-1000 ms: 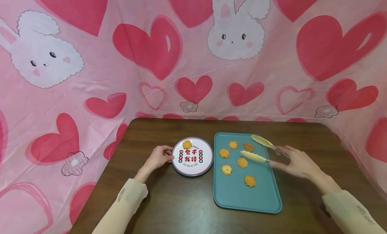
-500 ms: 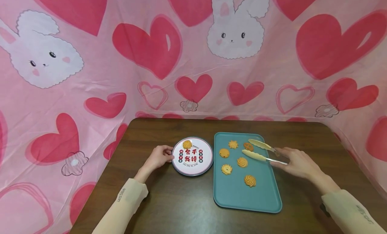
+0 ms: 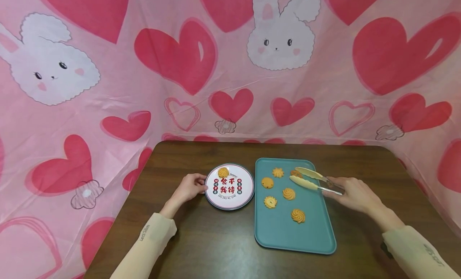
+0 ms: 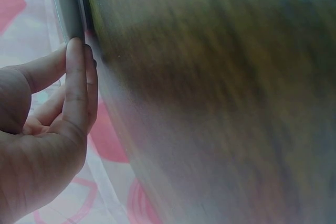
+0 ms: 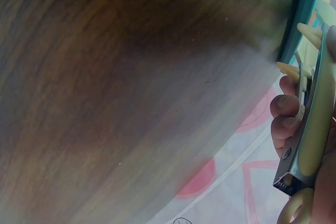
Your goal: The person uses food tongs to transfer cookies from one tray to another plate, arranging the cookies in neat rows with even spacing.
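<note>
My left hand (image 3: 190, 187) pinches the left rim of a white plate (image 3: 234, 199) with red and black lettering. A round swirl cookie (image 3: 223, 172) lies near the plate's far edge. In the left wrist view, thumb and fingertips meet at the rim. My right hand (image 3: 354, 194) grips metal tongs (image 3: 322, 188) with cream-coloured tips, whose handles fill the right side of the right wrist view. The tips reach over the far part of a teal tray (image 3: 295, 239), on either side of a brown pretzel-shaped cookie (image 3: 296, 173) that they partly hide.
Several other cookies lie on the tray, among them a star-shaped one (image 3: 278, 172), a round flat one (image 3: 267, 183) and a swirl (image 3: 297, 215). Tray and plate sit side by side on a dark wooden table (image 3: 201, 239). A pink heart-and-rabbit cloth (image 3: 230, 75) hangs behind.
The tongs' tips have drawn closer together around the pretzel-shaped cookie, with the far tip shifting left and nearer. My left hand and the plate have stayed put.
</note>
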`<state>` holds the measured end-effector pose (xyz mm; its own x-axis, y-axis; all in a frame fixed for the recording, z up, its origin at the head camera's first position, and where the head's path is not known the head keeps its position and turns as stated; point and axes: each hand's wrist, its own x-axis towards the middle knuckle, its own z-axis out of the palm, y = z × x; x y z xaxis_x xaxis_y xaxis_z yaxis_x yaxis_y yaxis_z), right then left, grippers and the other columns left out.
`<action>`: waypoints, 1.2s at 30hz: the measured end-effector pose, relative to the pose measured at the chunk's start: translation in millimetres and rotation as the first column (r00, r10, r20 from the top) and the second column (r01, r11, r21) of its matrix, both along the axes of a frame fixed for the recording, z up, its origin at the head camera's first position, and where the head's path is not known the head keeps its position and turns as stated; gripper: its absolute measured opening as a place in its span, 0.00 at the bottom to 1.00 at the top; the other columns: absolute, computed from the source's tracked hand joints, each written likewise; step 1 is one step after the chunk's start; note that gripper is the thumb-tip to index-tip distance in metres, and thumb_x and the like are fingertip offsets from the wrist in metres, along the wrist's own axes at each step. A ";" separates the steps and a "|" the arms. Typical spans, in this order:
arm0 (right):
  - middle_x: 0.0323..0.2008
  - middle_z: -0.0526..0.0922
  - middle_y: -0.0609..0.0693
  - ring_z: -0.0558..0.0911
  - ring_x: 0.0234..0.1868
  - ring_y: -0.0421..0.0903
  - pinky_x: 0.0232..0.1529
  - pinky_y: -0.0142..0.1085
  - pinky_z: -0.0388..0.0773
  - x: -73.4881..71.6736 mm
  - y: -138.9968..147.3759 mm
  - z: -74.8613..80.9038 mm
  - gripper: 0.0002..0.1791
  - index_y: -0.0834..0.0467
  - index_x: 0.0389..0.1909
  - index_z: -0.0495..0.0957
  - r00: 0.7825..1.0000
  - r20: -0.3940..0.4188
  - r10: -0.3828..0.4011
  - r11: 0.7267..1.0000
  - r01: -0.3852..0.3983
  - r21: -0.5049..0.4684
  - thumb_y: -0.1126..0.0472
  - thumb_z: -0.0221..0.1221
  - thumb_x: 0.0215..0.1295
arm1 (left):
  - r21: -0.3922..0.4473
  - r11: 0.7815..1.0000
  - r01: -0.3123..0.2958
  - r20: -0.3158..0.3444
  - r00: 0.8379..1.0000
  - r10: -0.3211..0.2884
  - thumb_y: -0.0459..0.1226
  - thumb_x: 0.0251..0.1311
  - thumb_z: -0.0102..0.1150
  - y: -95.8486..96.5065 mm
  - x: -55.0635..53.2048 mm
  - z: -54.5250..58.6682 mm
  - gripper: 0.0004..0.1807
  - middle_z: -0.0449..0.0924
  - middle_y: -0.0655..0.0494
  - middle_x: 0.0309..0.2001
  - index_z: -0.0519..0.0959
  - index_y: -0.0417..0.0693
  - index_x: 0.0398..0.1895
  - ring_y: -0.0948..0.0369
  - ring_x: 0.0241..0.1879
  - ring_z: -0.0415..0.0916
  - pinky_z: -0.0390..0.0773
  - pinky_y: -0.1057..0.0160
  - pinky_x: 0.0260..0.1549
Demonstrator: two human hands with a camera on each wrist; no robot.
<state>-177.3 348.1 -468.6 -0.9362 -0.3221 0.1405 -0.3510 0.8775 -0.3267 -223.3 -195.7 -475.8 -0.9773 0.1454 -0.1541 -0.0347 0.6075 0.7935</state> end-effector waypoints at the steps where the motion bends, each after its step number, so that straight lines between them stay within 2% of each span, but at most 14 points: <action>1: 0.47 0.85 0.62 0.85 0.40 0.54 0.40 0.57 0.82 -0.1 0.3 -0.2 0.38 0.66 0.59 0.79 1.000 0.001 0.002 1.000 -0.002 -0.001 0.37 0.64 0.62 | 0.001 1.000 0.000 0.001 1.000 0.000 0.27 0.58 0.68 0.0 -0.1 0.1 0.21 0.79 0.48 0.36 0.79 0.32 0.55 0.60 0.29 0.78 0.84 0.62 0.30; 13: 0.47 0.85 0.63 0.85 0.40 0.53 0.40 0.57 0.82 0.6 -1.0 2.1 0.37 0.67 0.58 0.78 1.000 0.008 0.013 1.000 -0.013 -0.023 0.39 0.65 0.63 | 0.011 1.000 -0.001 0.006 1.000 0.001 0.27 0.57 0.68 0.4 -0.7 -0.1 0.21 0.79 0.48 0.36 0.79 0.32 0.55 0.60 0.29 0.77 0.84 0.62 0.30; 22: 0.46 0.86 0.62 0.82 0.35 0.45 0.38 0.55 0.83 -0.5 -1.3 5.6 0.36 0.67 0.58 0.79 1.000 0.007 0.029 0.999 -0.029 -0.016 0.40 0.66 0.62 | 0.007 1.000 0.002 0.007 1.000 -0.002 0.27 0.58 0.68 0.5 -1.2 0.6 0.21 0.79 0.47 0.36 0.79 0.32 0.55 0.59 0.29 0.78 0.84 0.62 0.31; 29: 0.42 0.87 0.57 0.77 0.29 0.40 0.34 0.47 0.84 -5.6 -4.7 12.5 0.35 0.66 0.58 0.80 0.999 -0.035 0.040 0.999 -0.040 -0.022 0.42 0.68 0.61 | 0.000 1.000 0.000 0.017 1.000 0.000 0.28 0.58 0.69 0.7 -1.1 1.0 0.21 0.79 0.47 0.37 0.79 0.33 0.56 0.59 0.30 0.78 0.84 0.63 0.31; 36: 0.41 0.88 0.56 0.82 0.31 0.42 0.35 0.48 0.84 -12.5 -14.7 20.1 0.33 0.65 0.57 0.80 0.992 -0.089 0.091 0.995 -0.094 -0.038 0.45 0.69 0.60 | -0.009 1.000 0.005 0.007 1.000 -0.005 0.28 0.58 0.68 -0.1 -1.2 0.1 0.21 0.79 0.48 0.37 0.79 0.33 0.56 0.59 0.30 0.78 0.84 0.63 0.31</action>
<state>-189.7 333.3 -448.5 -0.8863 -0.3989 0.2353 -0.4587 0.8262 -0.3271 -224.5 -195.8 -475.6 -0.9754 0.1486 -0.1627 -0.0377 0.6148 0.7878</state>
